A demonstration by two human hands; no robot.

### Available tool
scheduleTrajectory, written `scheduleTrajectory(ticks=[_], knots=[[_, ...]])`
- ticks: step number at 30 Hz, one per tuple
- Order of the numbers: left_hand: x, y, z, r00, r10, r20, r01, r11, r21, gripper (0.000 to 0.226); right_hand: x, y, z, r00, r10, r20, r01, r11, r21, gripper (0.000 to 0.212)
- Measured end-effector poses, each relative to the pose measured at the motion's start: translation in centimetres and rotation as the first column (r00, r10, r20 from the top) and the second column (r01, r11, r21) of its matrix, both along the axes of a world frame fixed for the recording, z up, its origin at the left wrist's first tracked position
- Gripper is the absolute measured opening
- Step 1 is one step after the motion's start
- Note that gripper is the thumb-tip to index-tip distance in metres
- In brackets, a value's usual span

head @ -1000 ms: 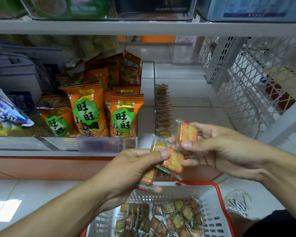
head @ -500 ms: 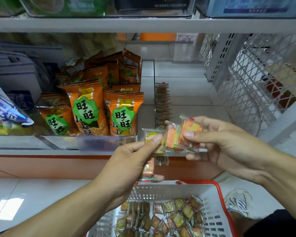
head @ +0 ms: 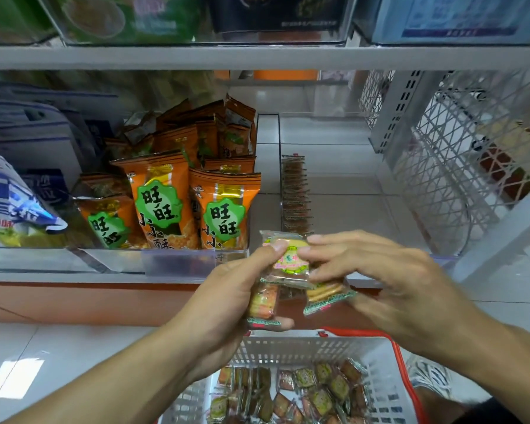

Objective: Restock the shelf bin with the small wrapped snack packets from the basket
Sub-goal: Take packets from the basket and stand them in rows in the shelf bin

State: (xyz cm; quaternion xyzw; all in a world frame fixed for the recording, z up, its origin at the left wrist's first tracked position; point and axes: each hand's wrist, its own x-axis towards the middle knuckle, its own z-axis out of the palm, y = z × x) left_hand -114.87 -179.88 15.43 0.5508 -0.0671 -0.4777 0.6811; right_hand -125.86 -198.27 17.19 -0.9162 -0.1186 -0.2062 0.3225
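Observation:
My left hand [head: 227, 298] grips a small stack of wrapped snack packets [head: 288, 261], thumb on the top one with its yellow and pink label. My right hand [head: 389, 286] meets it from the right, fingers pinching the same top packet while another cracker packet [head: 325, 296] hangs under them. Both hands hover in front of the clear shelf bin [head: 343, 185], where a row of the same packets [head: 296, 194] stands on edge along its left wall. Below, the white basket with a red rim [head: 380, 362] holds several more packets [head: 303, 396].
Orange snack bags [head: 172, 203] fill the bin to the left, with blue and white bags [head: 10, 203] further left. A shelf board [head: 257, 58] runs overhead. A white wire mesh panel [head: 459, 154] stands at the right. A shoe [head: 432, 377] shows beside the basket.
My hands have come together: the packets held apart a second ago are now pressed into one stack between both hands, slightly lower than half a second ago.

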Motion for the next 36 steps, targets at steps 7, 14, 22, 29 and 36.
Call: scheduleTrajectory(ticks=[7, 14, 22, 29, 36], knots=[[-0.2, -0.3, 0.1, 0.993, 0.089, 0.074, -0.089, 0.996, -0.003, 0.036, -0.2, -0.5, 0.7, 0.954, -0.275, 0.119, 0.246, 0.946, 0.210, 0.031], [-0.7, -0.3, -0.2, 0.991, 0.051, 0.124, -0.046, 0.998, -0.038, 0.049, -0.3, 0.9, -0.4, 0.985, -0.141, -0.102, 0.171, 0.892, 0.419, 0.040], [-0.9, -0.3, -0.5, 0.971, 0.038, 0.234, -0.031, 0.999, -0.030, 0.041, 0.2, 2.0, -0.5, 0.964, -0.020, -0.264, 0.227, 0.575, 0.786, 0.040], [-0.8, -0.4, -0.6, 0.959, 0.166, 0.232, -0.179, 0.983, 0.034, 0.044, 0.9, 0.0, 0.7, 0.915, 0.049, -0.401, 0.379, 0.234, 0.895, 0.059], [-0.9, -0.3, -0.4, 0.939, 0.143, 0.312, -0.165, 0.985, 0.048, 0.033, 0.0, -0.4, 1.4, 0.818, 0.303, -0.489, 0.291, 0.516, 0.806, 0.041]])
